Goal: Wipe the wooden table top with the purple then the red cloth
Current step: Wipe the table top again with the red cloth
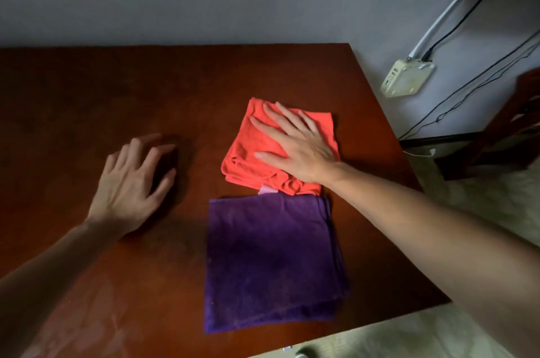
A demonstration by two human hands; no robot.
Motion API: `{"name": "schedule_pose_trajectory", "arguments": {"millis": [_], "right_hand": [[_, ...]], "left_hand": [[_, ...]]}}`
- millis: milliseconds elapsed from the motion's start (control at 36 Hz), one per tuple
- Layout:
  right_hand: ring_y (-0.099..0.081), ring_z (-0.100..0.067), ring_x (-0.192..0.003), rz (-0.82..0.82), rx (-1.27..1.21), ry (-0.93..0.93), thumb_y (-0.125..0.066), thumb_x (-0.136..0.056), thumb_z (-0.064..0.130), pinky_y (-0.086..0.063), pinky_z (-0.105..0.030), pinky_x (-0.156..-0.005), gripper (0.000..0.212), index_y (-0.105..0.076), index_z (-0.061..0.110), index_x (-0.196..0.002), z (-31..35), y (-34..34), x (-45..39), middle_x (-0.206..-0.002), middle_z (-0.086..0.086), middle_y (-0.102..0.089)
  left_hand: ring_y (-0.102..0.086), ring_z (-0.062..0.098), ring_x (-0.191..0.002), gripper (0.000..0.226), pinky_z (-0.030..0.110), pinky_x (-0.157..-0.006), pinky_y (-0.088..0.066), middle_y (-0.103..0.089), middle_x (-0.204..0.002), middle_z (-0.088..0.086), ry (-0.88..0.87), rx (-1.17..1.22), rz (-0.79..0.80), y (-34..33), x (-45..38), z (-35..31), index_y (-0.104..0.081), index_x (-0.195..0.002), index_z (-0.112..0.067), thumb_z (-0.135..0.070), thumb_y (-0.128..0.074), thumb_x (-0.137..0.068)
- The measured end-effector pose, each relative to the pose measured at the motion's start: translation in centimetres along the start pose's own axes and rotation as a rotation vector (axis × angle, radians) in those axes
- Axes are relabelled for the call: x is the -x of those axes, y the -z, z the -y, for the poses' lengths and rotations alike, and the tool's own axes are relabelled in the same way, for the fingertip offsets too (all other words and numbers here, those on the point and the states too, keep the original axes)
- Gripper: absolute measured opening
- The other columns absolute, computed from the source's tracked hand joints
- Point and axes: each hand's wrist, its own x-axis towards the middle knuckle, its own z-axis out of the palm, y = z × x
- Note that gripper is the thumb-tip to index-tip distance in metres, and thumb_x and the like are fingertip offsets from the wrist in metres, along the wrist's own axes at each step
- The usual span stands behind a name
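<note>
R hand is pressing flat, fingers spread, on the folded red cloth toward the desk's right edge. Purple cloth is lying folded just nearer, by the near-right corner, touching the red one. L hand is resting w/ loosely curled fingers on bare wood, grasping nothing.

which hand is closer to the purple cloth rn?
Right. The right hand lies flat on the red cloth, just beyond the purple cloth. The left hand rests on the bare table, well off to its left.
</note>
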Motion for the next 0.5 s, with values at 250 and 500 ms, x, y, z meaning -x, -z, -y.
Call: {"name": "schedule_pose_trajectory", "arguments": {"millis": [250,500], "right_hand": [[-0.003,-0.018,-0.159,0.122,-0.01,0.398,-0.037,-0.103,0.055,-0.007,-0.047,-0.128,0.061,-0.025,0.039,-0.16,-4.3,1.4,-6.5,-0.172,0.005,-0.01],[-0.01,-0.022,-0.159,0.141,0.025,0.433,-0.03,-0.105,0.055,-0.013,-0.047,-0.126,0.059,-0.027,0.035,-0.161,-8.6,1.7,-16.9,-0.171,0.001,-0.016]], "left_hand": [[-0.042,0.023,-0.137,0.059,0.044,-0.111,-0.026,-0.039,-0.151,0.002,-0.015,0.052,0.133,0.3,-0.3,1.8,-0.039,-0.15,-0.029,-0.055,-0.032,-0.098],[-0.028,0.016,-0.149,0.059,0.035,-0.12,-0.014,-0.035,-0.157,0.001,-0.025,0.113,0.2,0.4,-0.7,2.1,-0.039,-0.152,-0.027,-0.053,-0.032,-0.1]]}}
